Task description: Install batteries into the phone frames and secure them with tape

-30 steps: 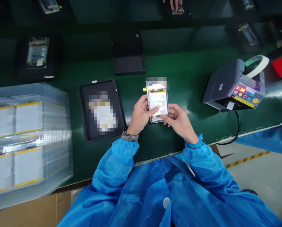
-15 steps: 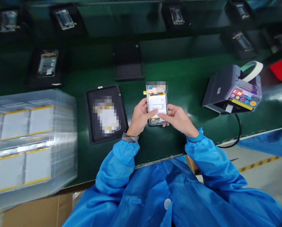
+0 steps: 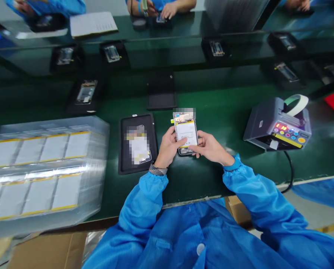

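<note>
Both my hands hold an opened smartphone (image 3: 186, 130) upright in front of me, over the green bench. Its back is off, showing a white-labelled battery edged with yellow tape inside a silver frame. A small yellow tab sticks out at its upper left corner, and the top end is blurred out. My left hand (image 3: 168, 147) grips the lower left side, and my right hand (image 3: 209, 147) grips the lower right side. Both thumbs rest on the battery's lower part. A black mat (image 3: 123, 149) lies just left of my left hand, bearing a blurred item.
A clear plastic tray stack of batteries (image 3: 43, 172) fills the left side. A grey tape dispenser (image 3: 276, 125) stands to the right. Black mats with phone parts line the bench (image 3: 212, 101). A co-worker's hands (image 3: 161, 9) work at the far bench.
My view has tilted upward, bringing the far bench and co-workers into sight. Both hands keep hold of the phone, with little change in their grip.
</note>
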### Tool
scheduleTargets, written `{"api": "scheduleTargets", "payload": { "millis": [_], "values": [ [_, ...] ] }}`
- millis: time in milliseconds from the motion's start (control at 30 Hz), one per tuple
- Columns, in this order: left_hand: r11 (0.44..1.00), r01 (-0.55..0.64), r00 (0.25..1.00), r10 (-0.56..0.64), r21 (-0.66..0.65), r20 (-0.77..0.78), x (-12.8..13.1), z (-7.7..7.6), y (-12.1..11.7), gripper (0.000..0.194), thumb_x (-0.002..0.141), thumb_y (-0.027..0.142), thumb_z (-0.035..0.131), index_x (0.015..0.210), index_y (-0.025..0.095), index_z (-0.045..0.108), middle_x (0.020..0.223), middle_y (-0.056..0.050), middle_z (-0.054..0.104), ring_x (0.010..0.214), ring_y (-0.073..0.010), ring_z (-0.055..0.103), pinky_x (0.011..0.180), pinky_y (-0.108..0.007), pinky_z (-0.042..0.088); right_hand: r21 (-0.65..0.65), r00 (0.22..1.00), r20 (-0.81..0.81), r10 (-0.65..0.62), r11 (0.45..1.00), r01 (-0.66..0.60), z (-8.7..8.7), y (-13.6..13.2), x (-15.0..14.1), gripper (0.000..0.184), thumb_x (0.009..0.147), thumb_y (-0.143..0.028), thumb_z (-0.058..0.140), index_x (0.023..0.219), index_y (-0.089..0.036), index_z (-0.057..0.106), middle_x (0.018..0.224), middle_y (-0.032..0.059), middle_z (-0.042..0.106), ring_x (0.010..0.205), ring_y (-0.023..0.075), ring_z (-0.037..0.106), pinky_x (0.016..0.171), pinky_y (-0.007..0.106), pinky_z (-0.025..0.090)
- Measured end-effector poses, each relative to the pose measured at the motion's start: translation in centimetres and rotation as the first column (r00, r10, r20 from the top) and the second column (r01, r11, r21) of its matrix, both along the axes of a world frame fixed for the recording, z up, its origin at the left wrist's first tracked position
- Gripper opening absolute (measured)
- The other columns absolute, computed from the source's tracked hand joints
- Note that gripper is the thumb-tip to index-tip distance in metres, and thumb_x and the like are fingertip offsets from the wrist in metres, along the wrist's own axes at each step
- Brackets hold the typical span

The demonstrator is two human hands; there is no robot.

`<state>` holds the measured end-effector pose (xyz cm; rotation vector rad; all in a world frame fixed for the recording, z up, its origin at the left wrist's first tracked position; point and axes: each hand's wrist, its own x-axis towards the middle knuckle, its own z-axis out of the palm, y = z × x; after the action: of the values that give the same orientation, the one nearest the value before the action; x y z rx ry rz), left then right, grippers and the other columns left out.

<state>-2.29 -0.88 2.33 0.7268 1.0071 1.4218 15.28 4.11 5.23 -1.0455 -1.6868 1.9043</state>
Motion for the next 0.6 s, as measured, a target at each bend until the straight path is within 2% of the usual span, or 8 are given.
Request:
{"api": "scheduleTargets", "payload": {
  "millis": [67,167,300,433,600],
  "values": [
    [1.0,-0.006,0.998,0.006,0.0,-0.063,-0.2,0.1,0.0,0.072,0.069,0.038,0.092,0.127,0.019,0.051,0.122,-0.012,0.074,0.112,-0.0289,0.072,0.1,-0.044,0.057,0.014,1.0,-0.022,0.005,1.0,-0.005,-0.2,0.3,-0.5,0.053,0.075,-0.052,0.084,0.098,-0.019,0.051,0.066,-0.0034,0.067,0.048,0.0115,0.059,0.046,0.024,0.049],
    [0.999,-0.031,0.985,0.027,-0.019,-0.172,-0.3,0.2,0.0,0.074,0.067,0.034,0.093,0.124,0.019,0.049,0.123,-0.013,0.073,0.11,-0.0288,0.073,0.1,-0.045,0.057,-0.009,0.997,-0.031,0.077,0.997,-0.077,-0.6,0.6,-0.8,0.053,0.077,-0.052,0.083,0.102,-0.018,0.051,0.067,-0.0024,0.067,0.05,0.0121,0.061,0.048,0.023,0.049],
    [0.997,-0.04,0.965,0.022,-0.064,-0.263,-0.2,-0.5,0.2,0.074,0.064,0.028,0.094,0.121,0.017,0.049,0.126,-0.017,0.07,0.115,-0.0316,0.07,0.103,-0.05,0.055,-0.068,0.993,-0.05,0.104,0.992,-0.108,-1.6,0.7,-0.7,0.056,0.074,-0.049,0.084,0.105,-0.016,0.051,0.066,-0.0008,0.068,0.048,0.0116,0.06,0.045,0.021,0.045],
    [0.992,0.007,0.944,-0.049,-0.128,-0.326,-0.4,-0.9,1.2,0.073,0.064,0.024,0.092,0.122,0.016,0.049,0.129,-0.019,0.068,0.12,-0.0341,0.068,0.105,-0.054,0.052,-0.099,0.996,-0.089,0.03,0.994,-0.039,-2.9,0.8,-0.4,0.056,0.073,-0.048,0.083,0.105,-0.015,0.052,0.067,0.0,0.068,0.047,0.0112,0.059,0.042,0.02,0.041],
    [0.981,0.113,0.901,-0.167,-0.154,-0.401,-0.8,0.3,3.5,0.079,0.06,0.017,0.093,0.124,0.015,0.048,0.126,-0.02,0.068,0.12,-0.0365,0.067,0.106,-0.057,0.051,-0.087,0.988,-0.152,0.012,0.996,-0.026,-3.8,1.7,0.0,0.057,0.078,-0.049,0.079,0.113,-0.014,0.051,0.072,0.0039,0.072,0.046,0.0123,0.06,0.041,0.02,0.04]
  ]
}}
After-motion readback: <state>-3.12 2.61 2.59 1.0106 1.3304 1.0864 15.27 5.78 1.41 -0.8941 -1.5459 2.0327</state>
